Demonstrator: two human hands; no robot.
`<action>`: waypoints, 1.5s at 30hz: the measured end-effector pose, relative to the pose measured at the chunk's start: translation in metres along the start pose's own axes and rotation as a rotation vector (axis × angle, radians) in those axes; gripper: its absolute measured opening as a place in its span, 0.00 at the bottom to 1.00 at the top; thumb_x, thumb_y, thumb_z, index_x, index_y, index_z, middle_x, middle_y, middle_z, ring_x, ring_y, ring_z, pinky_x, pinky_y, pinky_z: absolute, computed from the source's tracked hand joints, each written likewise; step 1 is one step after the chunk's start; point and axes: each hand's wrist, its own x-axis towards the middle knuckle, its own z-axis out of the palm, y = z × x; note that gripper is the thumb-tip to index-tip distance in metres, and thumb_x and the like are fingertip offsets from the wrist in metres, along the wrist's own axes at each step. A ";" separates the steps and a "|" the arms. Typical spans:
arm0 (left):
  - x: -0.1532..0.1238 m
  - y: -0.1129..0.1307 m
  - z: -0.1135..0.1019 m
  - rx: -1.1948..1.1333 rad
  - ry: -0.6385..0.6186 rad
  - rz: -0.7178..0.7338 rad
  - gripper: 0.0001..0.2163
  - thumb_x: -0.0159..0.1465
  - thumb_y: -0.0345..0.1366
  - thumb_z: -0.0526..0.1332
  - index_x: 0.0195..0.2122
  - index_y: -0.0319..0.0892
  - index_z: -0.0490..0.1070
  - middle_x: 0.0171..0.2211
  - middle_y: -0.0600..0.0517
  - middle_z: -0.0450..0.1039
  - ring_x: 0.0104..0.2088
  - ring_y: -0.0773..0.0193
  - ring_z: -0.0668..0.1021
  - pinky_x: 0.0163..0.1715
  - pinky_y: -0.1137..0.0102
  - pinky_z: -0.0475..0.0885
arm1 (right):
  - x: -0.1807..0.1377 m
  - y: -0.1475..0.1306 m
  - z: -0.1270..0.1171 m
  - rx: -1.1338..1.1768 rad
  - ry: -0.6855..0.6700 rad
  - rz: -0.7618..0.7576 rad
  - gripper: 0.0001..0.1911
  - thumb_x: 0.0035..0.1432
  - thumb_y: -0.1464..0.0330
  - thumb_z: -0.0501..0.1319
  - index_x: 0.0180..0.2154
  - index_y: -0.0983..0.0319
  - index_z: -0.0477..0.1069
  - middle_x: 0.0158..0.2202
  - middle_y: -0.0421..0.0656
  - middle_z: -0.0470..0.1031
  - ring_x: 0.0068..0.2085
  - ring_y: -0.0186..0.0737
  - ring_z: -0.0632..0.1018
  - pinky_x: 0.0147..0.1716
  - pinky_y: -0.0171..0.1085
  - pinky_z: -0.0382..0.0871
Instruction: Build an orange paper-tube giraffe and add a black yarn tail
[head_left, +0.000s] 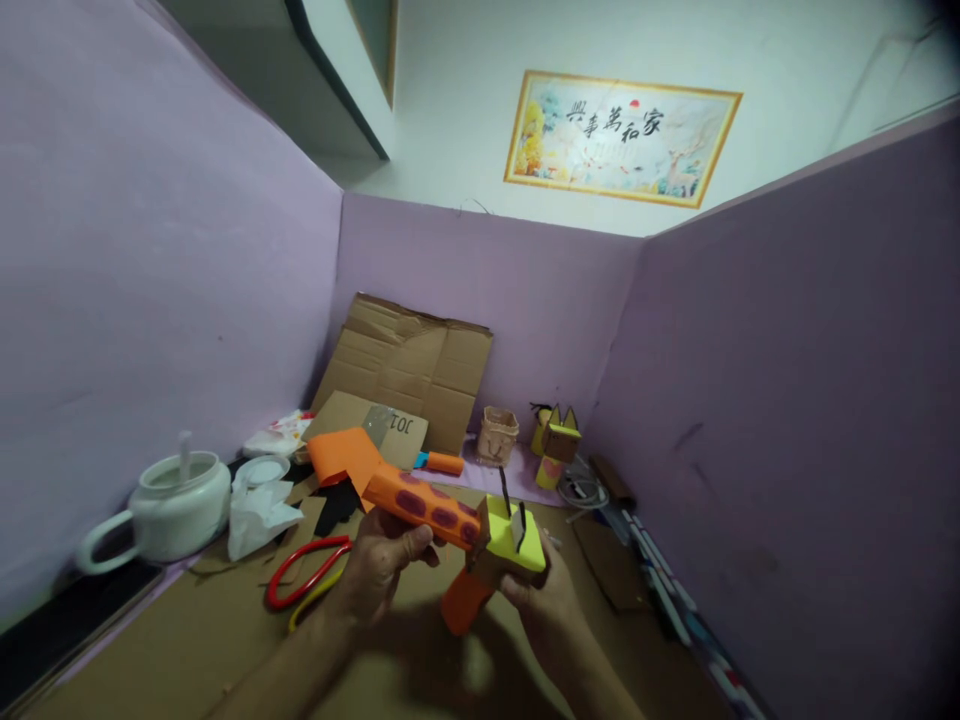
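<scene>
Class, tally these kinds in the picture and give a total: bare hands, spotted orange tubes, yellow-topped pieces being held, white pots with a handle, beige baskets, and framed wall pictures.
Bare hands: 2 (left hand, right hand)
Spotted orange tube: 1
Held yellow-topped piece: 1
White pot: 1
Beige basket: 1
Framed wall picture: 1
Total: 7

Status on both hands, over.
Left hand gripping spotted orange tube; right hand holding yellow-topped box; tube end against box; red handle beside left hand.

Left grip (pixel 381 562), right grip (pixel 546 592): seemingly curled.
</scene>
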 end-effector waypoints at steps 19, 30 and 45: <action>0.000 0.015 -0.004 -0.050 -0.044 -0.062 0.20 0.48 0.44 0.68 0.40 0.43 0.69 0.37 0.48 0.72 0.36 0.58 0.75 0.30 0.66 0.73 | 0.005 -0.013 -0.010 -0.259 0.101 -0.137 0.32 0.31 0.67 0.72 0.42 0.58 0.66 0.36 0.42 0.74 0.35 0.44 0.75 0.32 0.38 0.71; 0.024 0.042 -0.041 0.112 0.132 -0.078 0.13 0.51 0.43 0.65 0.28 0.37 0.71 0.44 0.45 0.71 0.36 0.61 0.75 0.31 0.69 0.73 | -0.003 -0.015 -0.016 -0.812 -0.176 -0.740 0.27 0.48 0.80 0.60 0.49 0.54 0.63 0.49 0.49 0.69 0.54 0.50 0.68 0.52 0.52 0.63; 0.022 0.033 -0.038 0.152 0.185 -0.336 0.10 0.51 0.38 0.66 0.28 0.35 0.74 0.27 0.46 0.76 0.27 0.60 0.76 0.27 0.69 0.71 | -0.009 -0.011 -0.004 -0.913 -0.248 -0.890 0.31 0.46 0.79 0.62 0.50 0.54 0.60 0.48 0.50 0.69 0.52 0.51 0.70 0.48 0.54 0.67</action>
